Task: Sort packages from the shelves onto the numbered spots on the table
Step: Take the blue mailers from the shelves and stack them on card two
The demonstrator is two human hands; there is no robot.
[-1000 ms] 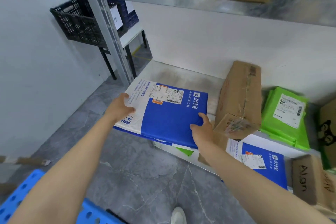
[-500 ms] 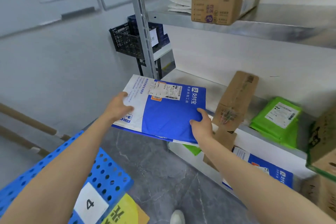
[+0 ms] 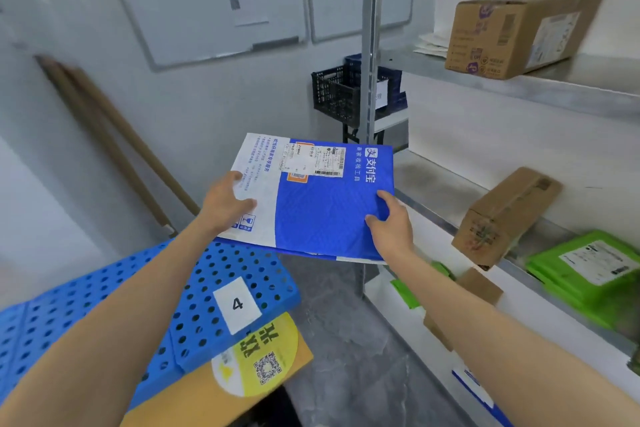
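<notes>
From the head camera, you hold a blue and white padded mailer (image 3: 311,198) in the air with both hands, its printed face and shipping label up. Your left hand (image 3: 225,203) grips the white left edge, thumb on top and the other fingers below. Your right hand (image 3: 391,225) grips the blue part near its right edge in the same way. The near edge of the mailer hangs over the far right corner of the blue perforated desk (image 3: 121,305). A white label "4" (image 3: 237,304) lies at the desk's right edge. A cardboard box with a yellow sticker (image 3: 256,360) shows from under this edge. At your right, the middle shelf (image 3: 433,184) carries a tilted brown carton (image 3: 502,215) and a green mailer (image 3: 588,270). The upper shelf (image 3: 554,87) carries a larger carton (image 3: 519,31).
</notes>
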